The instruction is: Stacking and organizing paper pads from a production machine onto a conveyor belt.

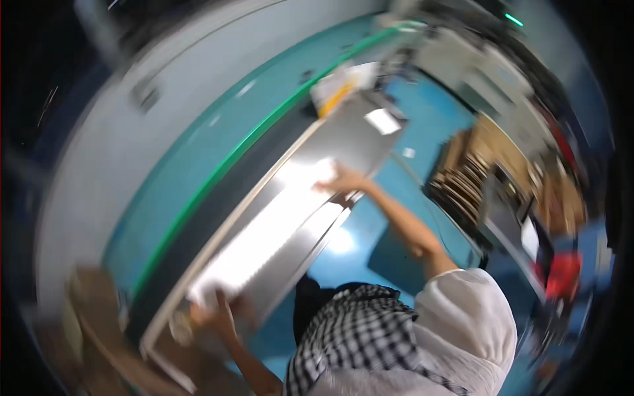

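A long, glaring white strip or sheet (257,241) lies lengthwise along the grey metal worktop (353,135). Glare and motion blur hide what exactly it is. Its near left end is beside my left hand (221,320), whose thumb sticks up while the other fingers are smeared. Next to that hand is a pale, round, roll-like thing (181,327). My right hand (342,179) reaches over the front edge of the worktop to the strip's far end. Those fingers point left and are blurred too, so any grip is unclear.
A green-edged clear panel (228,162) runs along the bench's back. A white and yellow item (337,92) and white paper (383,121) are at its far end. Stacked brown cardboard (459,181) stands to the right on the blue floor (422,109). Brown cardboard (99,323) is at lower left.
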The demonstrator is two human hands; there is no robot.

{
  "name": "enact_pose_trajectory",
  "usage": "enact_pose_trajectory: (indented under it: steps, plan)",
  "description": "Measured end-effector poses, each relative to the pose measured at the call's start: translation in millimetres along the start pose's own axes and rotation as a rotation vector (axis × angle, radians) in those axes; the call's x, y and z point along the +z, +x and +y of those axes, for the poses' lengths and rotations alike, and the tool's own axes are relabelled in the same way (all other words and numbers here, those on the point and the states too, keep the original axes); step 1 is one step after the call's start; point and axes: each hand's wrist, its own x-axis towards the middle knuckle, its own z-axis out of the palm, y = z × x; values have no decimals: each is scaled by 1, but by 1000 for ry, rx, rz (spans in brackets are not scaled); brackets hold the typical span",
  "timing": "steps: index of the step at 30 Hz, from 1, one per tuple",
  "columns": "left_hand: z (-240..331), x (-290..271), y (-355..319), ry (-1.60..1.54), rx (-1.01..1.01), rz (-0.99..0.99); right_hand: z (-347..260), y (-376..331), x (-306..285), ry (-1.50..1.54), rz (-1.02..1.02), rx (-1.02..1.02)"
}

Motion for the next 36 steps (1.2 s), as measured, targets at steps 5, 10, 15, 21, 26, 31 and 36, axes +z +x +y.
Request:
enact_pose_trajectory:
  steps: [5,10,15,21,26,31,36]
  plan:
    - [47,20,11,29,298,18,-66,-12,25,225,-164,-226]
    - [74,30,21,34,326,43,-127,-13,40,188,-74,-157]
    - [89,17,28,9,366,101,-141,-4,49,327,-53,-187]
    - [139,-2,54,-218,529,181,-128,17,51,462,-99,-190]
    - [253,58,91,-400,899,-423,-130,17,59,455,-96,-208]
    - [307,80,110,-483,897,-973,-120,22,54,551,-138,-147]
    - [318,91,124,-325,873,-1070,-106,36,48,667,-294,109]
